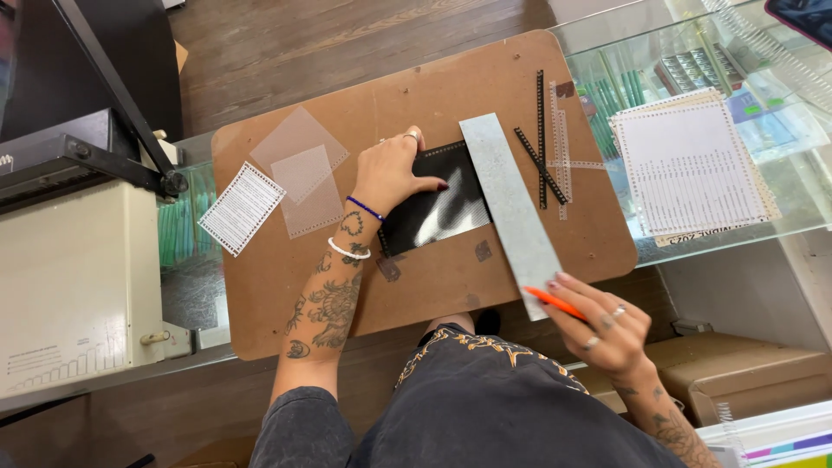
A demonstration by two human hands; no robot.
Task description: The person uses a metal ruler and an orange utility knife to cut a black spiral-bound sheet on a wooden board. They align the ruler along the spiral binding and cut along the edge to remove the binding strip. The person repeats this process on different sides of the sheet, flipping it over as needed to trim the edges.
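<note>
Glossy black plastic sheet (pixel 438 204) lies on the brown hardboard surface (pixel 277 286), pinned flat by the spread left hand (pixel 390 173); thin, flexible and likely slippery. Right hand (pixel 607 325) grips an orange knife (pixel 555 302) beside the grey metal ruler (pixel 511 204).

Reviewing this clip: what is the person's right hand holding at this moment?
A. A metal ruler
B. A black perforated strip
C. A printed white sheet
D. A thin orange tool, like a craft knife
D. The right hand grips a thin orange tool near the lower end of the metal ruler, while the left hand presses on the black sheet lying on the brown board.
</note>
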